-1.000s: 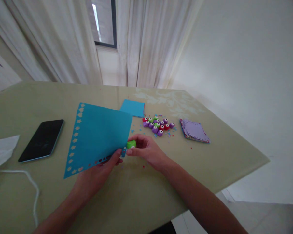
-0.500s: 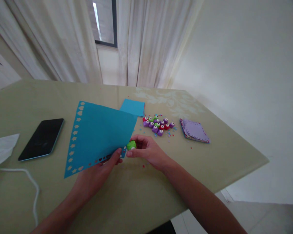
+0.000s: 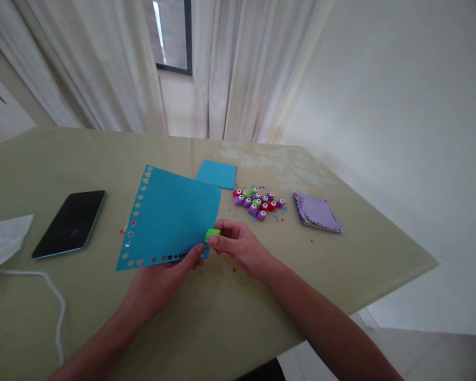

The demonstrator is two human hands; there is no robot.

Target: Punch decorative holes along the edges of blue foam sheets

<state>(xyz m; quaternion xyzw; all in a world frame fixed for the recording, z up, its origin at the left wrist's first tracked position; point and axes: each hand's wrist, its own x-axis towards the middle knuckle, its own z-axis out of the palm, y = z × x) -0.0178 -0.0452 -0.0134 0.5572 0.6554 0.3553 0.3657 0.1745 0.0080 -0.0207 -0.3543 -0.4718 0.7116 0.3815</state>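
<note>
A blue sheet of paper [image 3: 174, 217] is held up tilted above the table, with rows of small punched shapes along its left and lower edges. My left hand [image 3: 170, 275] pinches its lower right part, thumb in front and fingers behind. Between the thumb and fingers of my right hand [image 3: 240, 243] is a green craft punch [image 3: 212, 234], set against the right edge of the sheet. Whether its lever is pressed down is hard to see. Several purple, red and green craft punches [image 3: 257, 201] lie grouped beyond my right hand, amid tiny paper cutouts.
A stack of blue paper squares [image 3: 217, 173] lies behind the held sheet. Edge-punched paper squares, lilac on top [image 3: 319, 213], are piled at the right. A black tablet [image 3: 69, 225], white paper [image 3: 6, 241] and a white cable [image 3: 55, 291] lie at the left.
The blue sheet has tipped and its left side has shifted right and up. The green punch now sits over the sheet's right edge, with my right thumb moved up onto it.
</note>
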